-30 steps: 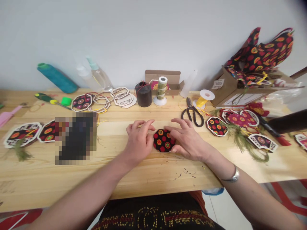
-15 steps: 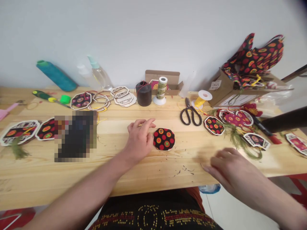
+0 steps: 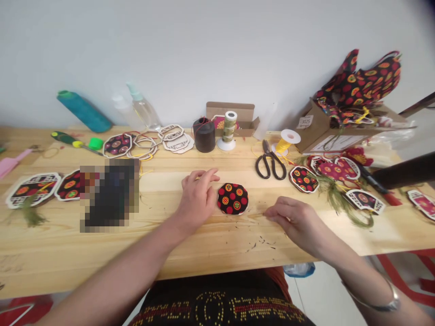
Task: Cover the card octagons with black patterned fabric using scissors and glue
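Note:
A black fabric piece with red and orange flowers and a pale rim lies flat on the wooden table. Against its left edge rests my left hand, fingers bent and a little apart, with a ring on one finger; nothing shows in its grasp. To the right of the piece, a short gap away, my right hand is held low over the table with thumb and fingertips pinched together. What the pinch holds, if anything, is too small to tell. Dark scraps are scattered on the wood below the piece.
Black scissors, a yellow thread spool, a green spool and a black spool stand or lie behind. Decorated pieces and a cardboard box are right; a pixelated dark object and bottles are left.
My right hand has moved left, closer to the floral piece, and its fingertips are now together. My left hand has stayed beside the piece. The view has shifted slightly.

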`<state>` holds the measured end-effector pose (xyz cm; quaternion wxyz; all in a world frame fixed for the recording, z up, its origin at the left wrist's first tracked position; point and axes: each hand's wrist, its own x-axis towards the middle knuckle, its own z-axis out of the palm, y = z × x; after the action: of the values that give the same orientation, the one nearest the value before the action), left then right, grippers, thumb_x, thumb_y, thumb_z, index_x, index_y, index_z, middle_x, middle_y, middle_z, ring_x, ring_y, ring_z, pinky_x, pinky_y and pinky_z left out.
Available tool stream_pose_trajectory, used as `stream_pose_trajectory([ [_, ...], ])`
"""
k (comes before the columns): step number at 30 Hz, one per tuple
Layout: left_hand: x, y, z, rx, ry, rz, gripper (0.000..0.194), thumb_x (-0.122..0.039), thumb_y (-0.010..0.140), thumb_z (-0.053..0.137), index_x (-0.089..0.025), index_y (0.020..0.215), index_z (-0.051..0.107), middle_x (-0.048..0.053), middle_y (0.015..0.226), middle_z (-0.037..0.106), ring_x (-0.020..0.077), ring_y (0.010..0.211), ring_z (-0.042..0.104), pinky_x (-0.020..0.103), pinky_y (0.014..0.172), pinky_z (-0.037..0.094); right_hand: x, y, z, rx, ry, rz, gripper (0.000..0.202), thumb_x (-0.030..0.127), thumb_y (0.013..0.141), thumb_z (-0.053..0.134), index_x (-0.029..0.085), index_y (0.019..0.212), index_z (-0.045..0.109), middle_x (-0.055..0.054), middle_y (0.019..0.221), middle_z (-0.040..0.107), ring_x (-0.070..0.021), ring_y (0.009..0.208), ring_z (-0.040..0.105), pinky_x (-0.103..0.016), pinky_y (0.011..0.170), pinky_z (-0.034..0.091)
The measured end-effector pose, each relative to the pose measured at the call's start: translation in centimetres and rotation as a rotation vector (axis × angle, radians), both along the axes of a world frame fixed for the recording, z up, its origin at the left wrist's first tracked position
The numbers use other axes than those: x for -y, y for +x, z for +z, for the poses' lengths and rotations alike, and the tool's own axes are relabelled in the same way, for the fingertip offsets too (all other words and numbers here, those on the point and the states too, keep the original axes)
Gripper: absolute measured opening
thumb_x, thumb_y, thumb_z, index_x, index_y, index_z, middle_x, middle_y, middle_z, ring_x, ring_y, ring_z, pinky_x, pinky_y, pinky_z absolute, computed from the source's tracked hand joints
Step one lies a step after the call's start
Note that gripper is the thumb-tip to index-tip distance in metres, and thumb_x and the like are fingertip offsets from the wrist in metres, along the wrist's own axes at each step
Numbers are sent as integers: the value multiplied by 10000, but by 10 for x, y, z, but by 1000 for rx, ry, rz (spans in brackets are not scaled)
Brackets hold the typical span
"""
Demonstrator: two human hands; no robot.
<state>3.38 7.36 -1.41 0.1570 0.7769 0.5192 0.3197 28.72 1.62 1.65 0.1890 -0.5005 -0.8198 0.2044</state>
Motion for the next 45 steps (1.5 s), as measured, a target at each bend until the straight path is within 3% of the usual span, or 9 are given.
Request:
stream_pose_trajectory([
  [7,-1,-1,-2,10,24,21,430,-56,832,401,-186,1228,507,46,1007,741,258,1029,552,484,936,427,-29,-32,2,63,62,-37,454,434,961,425,165,654,623,-50,600,614,-153,565,569,-293,560,438],
  [9,-2,-2,-3,6,32,40,428,-54,834,412,-184,1232,498,49,1010,740,259,1031,551,481,933,433,-40,-41,5,115,126,16,406,536,849,584,141,883,671,-118,847,684,-242,816,627,-365,722,488],
  [11,-2,-3,-4,3,46,61,432,-57,830,433,-183,1239,490,53,1022,737,263,1042,547,484,935,433,-47,-50,7,179,155,82,706,570,686,736,114,1201,581,-181,1126,644,-339,1060,564,-468,873,466],
  [14,-3,-4,-5,5,67,77,449,-57,814,457,-175,1247,482,64,1040,731,272,1062,537,490,934,436,-48,-57,3,247,128,128,917,521,607,796,110,1354,455,-201,1228,591,-381,1133,508,-529,911,441],
  [21,-3,-2,-6,-2,28,66,467,-57,794,490,-173,1246,484,65,1037,727,268,1044,541,475,912,450,-45,-50,-8,233,91,110,811,402,673,787,100,1350,456,-185,1224,593,-356,1155,489,-509,960,432],
  [29,-5,-2,-9,7,63,70,442,-77,802,525,-159,1236,494,66,1009,733,265,1018,556,474,926,456,-67,-54,-5,247,51,206,751,311,705,781,94,1348,459,-171,1245,593,-333,1180,471,-495,1008,425],
  [34,-5,-3,-7,30,59,53,443,-91,817,528,-154,1253,481,75,1018,731,266,1027,547,477,904,469,-72,-46,-2,103,96,197,651,338,778,717,150,1341,449,-164,1302,556,-324,1215,453,-528,1003,435],
  [38,-2,0,-6,58,46,-20,501,-65,795,527,-161,1281,458,65,1035,736,263,1081,501,490,966,426,-68,-39,-10,-127,175,185,354,78,851,502,177,1190,527,-111,1137,637,-254,1172,472,-467,996,454],
  [45,0,1,-4,14,-40,-105,618,-57,757,518,-141,1355,386,75,1176,702,287,1165,393,547,1028,327,-72,-36,-29,-210,165,215,372,-74,704,379,200,888,552,-71,1138,669,-253,1196,426,-494,994,443],
])
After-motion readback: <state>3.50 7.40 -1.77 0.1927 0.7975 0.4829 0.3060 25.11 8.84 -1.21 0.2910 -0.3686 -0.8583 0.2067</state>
